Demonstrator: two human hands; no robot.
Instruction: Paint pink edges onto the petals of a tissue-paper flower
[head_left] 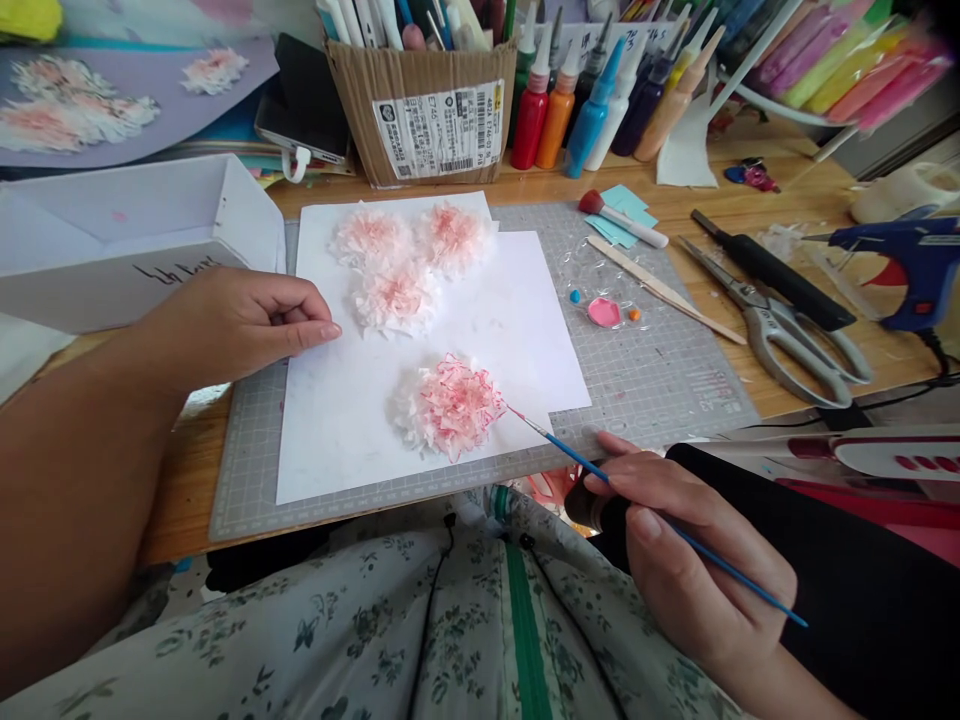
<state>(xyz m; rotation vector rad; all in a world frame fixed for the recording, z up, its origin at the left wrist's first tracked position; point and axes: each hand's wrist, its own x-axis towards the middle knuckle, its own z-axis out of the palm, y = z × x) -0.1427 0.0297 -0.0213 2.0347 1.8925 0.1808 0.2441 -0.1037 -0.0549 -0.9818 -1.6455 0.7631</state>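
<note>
My right hand (690, 540) grips a thin blue paintbrush (577, 455) in a pen hold, with the fingers closed around its handle. The brush tip meets the right edge of a ruffled white and pink flower (459, 405), whose petal rims carry darker pink lines. This flower lies on the lower part of white paper sheets (330, 430). Three paler flowers (397, 290) sit close together at the top of the paper. Near them, my left hand (262, 315) rests by the paper's left edge, its fingers curled in and nothing seen in them.
A grey cutting mat (247, 470) lies under the paper. On it are a pink paint blob (604, 313), a wooden stick (667, 290) and a red-tipped makeup brush (622, 217). Scissors (780, 330) and a blue glue gun (907, 260) lie right. Behind stand a cardboard box (352, 120) and paint bottles (531, 120).
</note>
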